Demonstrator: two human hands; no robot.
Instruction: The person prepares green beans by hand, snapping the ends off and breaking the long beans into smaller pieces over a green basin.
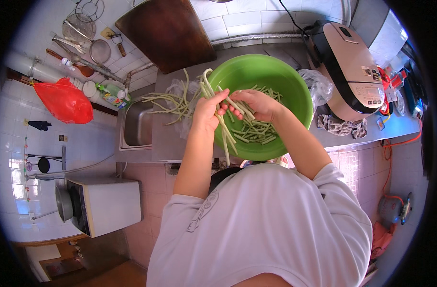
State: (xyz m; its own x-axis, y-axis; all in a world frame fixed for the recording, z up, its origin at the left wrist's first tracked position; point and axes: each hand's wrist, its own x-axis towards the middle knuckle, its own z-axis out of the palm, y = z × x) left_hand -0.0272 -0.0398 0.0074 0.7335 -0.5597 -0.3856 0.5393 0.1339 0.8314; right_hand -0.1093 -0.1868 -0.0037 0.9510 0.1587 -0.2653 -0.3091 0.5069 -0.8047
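My left hand (208,109) is closed around several long green beans (224,131) that stick out above and below it, over the left rim of a green plastic basin (300,107). Close beside it, my right hand (256,104) holds short bean pieces (245,110) in its fingers, and the fingertips of both hands nearly meet. Many short cut beans (258,131) lie in the bottom of the basin. More whole long beans (173,102) rest on a clear plastic bag on the counter to the left.
A steel sink (137,125) is set in the counter at the left. Behind leans a dark cutting board (168,32). Right of the basin are a crumpled plastic bag (317,86), a rice cooker (351,68) and a patterned cloth (340,126). A red bag (64,102) hangs at the far left.
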